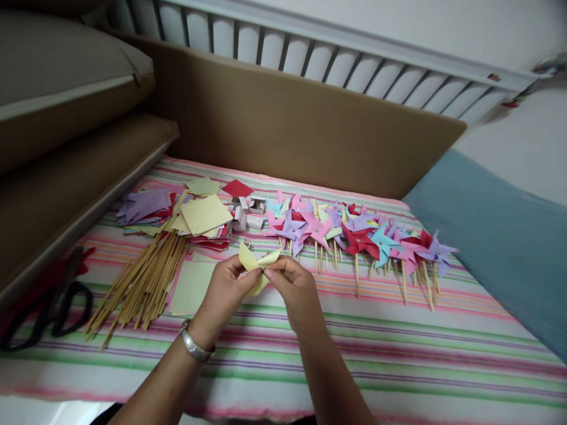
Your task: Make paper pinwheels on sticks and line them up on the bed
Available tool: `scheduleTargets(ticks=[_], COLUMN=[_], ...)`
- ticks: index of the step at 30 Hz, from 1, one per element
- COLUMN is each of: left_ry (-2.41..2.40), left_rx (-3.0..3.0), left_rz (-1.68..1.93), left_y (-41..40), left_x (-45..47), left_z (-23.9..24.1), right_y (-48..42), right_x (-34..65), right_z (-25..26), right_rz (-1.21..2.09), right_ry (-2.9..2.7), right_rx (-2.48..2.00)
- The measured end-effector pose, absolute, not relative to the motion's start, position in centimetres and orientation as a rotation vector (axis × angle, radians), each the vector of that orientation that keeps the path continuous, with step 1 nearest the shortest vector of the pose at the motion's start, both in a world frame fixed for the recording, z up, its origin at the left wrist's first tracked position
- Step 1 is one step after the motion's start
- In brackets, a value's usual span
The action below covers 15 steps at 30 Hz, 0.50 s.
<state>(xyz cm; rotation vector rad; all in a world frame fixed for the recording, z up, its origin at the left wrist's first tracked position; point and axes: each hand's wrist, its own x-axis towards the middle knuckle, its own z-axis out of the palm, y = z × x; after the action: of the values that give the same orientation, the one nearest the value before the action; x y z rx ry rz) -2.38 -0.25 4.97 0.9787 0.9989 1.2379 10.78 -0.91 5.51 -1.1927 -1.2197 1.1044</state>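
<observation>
A yellow paper pinwheel (249, 258), its corners folded toward the middle, is pinched between both hands above the striped cloth. My left hand (231, 282) grips its left side, with a silver bracelet (195, 342) on that wrist. My right hand (293, 288) closes on the right side, thumb near the centre. Whether a pin sits under the thumbs cannot be made out. Just behind the pinwheel lie small metal pins (248, 244). Light green paper squares (191, 288) lie left of my left hand.
Wooden sticks (146, 283) lie in a bundle at left, beside black-handled scissors (57, 307). Behind them are stacked paper squares (207, 213) and small white boxes (241, 217). Finished pinwheels (358, 236) lie in a row at right. A brown board (283, 118) stands along the back.
</observation>
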Motion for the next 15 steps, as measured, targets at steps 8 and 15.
scheduleTargets(ticks=[8,15], left_ry=[0.880,0.800], left_rx=[0.827,0.757], left_rz=[1.153,1.135], left_y=[-0.70,-0.59], left_x=[-2.30,-2.30], left_z=[5.50,5.43], right_y=[-1.08,-1.20], right_x=[10.89,10.93], right_z=[5.81,6.22], right_rz=[1.244,1.264], right_ry=[-1.040,-1.034], right_rx=[-1.155,-1.165])
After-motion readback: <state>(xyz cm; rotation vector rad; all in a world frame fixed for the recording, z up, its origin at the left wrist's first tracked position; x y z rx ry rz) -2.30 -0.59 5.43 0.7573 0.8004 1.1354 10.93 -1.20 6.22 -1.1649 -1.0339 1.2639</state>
